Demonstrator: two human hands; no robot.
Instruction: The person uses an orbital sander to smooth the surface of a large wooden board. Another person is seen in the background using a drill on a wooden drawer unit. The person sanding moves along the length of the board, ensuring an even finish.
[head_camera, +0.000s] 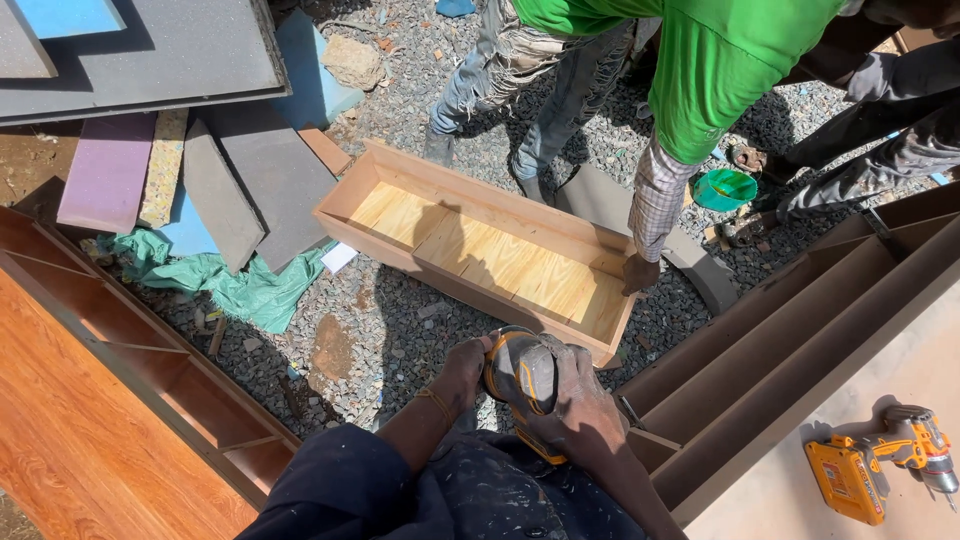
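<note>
My left hand and my right hand both grip a yellow and grey power tool, held close to my body above the gravel. Just beyond it lies a long open wooden box of pale boards. Another person in a green shirt leans over the box with a hand resting on its right end.
A yellow cordless drill lies on a board at the lower right. Brown shelf units stand to the right, and another brown unit to the left. Grey foam sheets, a green cloth and a green bowl lie on the gravel.
</note>
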